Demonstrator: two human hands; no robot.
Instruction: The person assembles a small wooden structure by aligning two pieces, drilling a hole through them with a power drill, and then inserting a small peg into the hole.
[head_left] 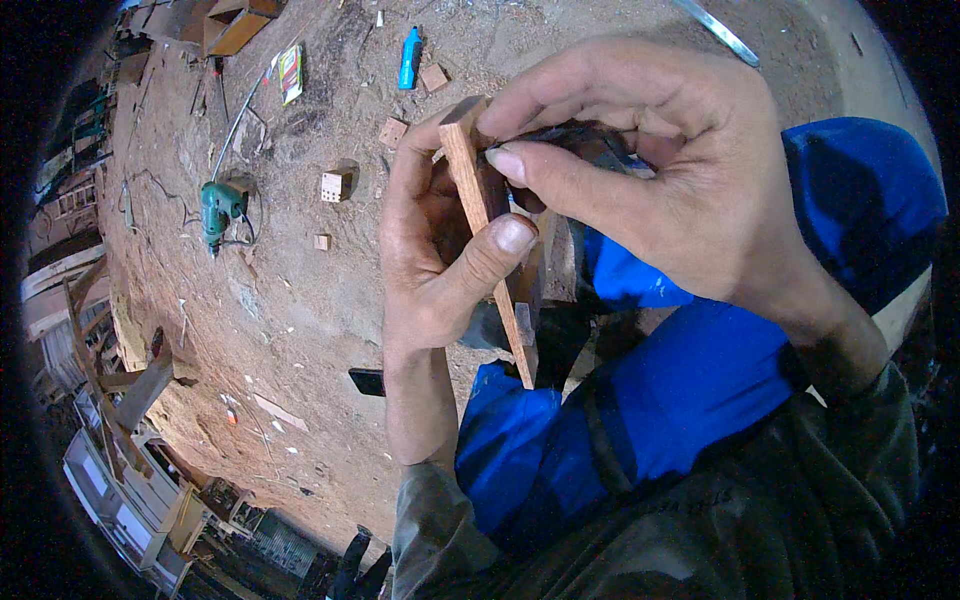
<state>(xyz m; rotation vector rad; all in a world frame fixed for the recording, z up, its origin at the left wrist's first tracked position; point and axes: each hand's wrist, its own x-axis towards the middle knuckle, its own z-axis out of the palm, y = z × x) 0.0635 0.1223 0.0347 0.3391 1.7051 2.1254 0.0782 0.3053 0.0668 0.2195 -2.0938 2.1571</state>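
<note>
My left hand grips a long tapering piece of reddish wood from the left side, thumb across its front face; the piece slants from the upper middle down toward my knee. My right hand is closed beside the wood's upper part, thumb and fingers pinching a dark object against or very close to it. I cannot make out what that dark object is, and the fingers hide part of it. Below, more wood shows behind the long piece, partly hidden by my left thumb.
On the dusty floor lie a green power drill, small wooden blocks, a blue marker-like object, a dark rectangular object and a metal strip. Stacked lumber lines the left. My blue-clad legs are beneath my hands. Someone's dark-clad legs appear at the bottom.
</note>
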